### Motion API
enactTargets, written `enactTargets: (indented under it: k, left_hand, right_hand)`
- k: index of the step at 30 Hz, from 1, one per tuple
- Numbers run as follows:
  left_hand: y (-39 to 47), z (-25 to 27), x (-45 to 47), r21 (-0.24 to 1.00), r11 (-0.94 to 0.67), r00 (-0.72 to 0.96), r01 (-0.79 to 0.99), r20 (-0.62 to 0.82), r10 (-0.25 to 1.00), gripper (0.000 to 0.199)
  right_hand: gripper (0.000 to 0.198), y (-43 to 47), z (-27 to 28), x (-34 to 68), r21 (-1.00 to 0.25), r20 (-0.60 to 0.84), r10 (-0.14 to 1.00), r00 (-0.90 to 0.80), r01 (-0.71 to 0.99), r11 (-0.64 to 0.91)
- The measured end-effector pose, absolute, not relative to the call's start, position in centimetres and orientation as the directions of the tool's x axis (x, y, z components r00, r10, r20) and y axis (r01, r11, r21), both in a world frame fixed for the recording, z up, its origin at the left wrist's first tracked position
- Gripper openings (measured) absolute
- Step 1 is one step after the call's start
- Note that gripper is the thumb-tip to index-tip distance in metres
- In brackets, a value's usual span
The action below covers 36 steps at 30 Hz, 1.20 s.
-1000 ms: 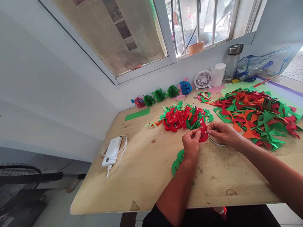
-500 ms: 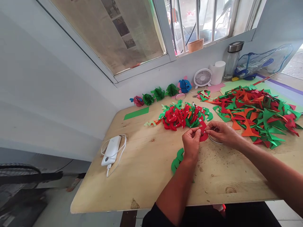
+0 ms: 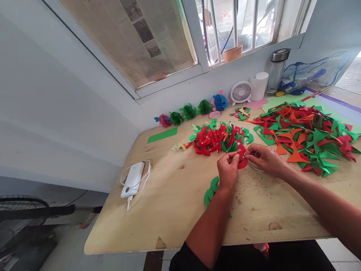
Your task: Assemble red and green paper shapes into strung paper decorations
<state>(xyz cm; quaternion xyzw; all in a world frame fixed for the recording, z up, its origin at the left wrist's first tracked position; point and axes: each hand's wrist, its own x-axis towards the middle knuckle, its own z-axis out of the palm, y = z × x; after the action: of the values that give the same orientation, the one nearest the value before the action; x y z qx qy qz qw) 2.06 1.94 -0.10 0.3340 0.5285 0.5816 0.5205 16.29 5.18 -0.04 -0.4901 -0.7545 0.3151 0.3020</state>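
My left hand (image 3: 228,165) pinches a curved red paper cutout (image 3: 241,164) between thumb and fingers, just above the table. Small white squares dot the cutout. At its right edge, the closed fingertips of my right hand (image 3: 261,158) meet the paper; what they pinch is too small to make out. Partly hidden under that hand lies a thin white ring (image 3: 255,166). Green curved cutouts (image 3: 211,194) lie beside my left forearm, which covers part of them. Just beyond my hands is a pile of red and green cutouts (image 3: 208,139), several with white squares.
A large heap of red, orange and green paper scraps (image 3: 307,135) covers the right side. A power bank with cable (image 3: 134,180) lies left. Along the wall stand folded paper figures (image 3: 188,111), a small fan (image 3: 241,92), a white cylinder (image 3: 258,86) and a glass bottle (image 3: 278,71).
Both hands stay almost in place around the red cutout. My right hand has shifted very slightly; nothing else has visibly moved.
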Motion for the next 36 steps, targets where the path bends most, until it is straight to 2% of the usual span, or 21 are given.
enactTargets:
  k: [6,14,19,30,36]
  left_hand:
    - [2.02,-0.48,2.11,0.945,0.134,-0.225,-0.298,-0.206,0.952,0.015]
    - [2.16,-0.86,2.17,0.939,0.159,-0.219,-0.307,-0.232,0.948,0.017]
    - [2.14,-0.66,2.20,0.938,0.155,-0.210,-0.312,-0.227,0.951,0.016]
    - [2.17,-0.83,2.29,0.918,0.158,-0.176,-0.365,-0.235,0.956,0.016]
    - [2.21,-1.07,2.28,0.920,0.156,-0.165,-0.359,-0.228,0.960,0.019]
  right_hand:
    - [0.012,4.65,0.49,16.09,-0.641,0.253,0.905,-0.341,0.642,0.421]
    - [0.010,4.73,0.14,16.30,-0.461,0.378,0.809,-0.450,0.667,0.586]
    - [0.011,4.76,0.17,16.24,-0.361,0.394,0.762,-0.513,0.676,0.642]
    - [0.013,4.63,0.03,16.16,-0.326,0.381,0.788,-0.483,0.727,0.604]
    - [0.012,4.36,0.42,16.03,-0.358,0.371,0.834,-0.408,0.766,0.534]
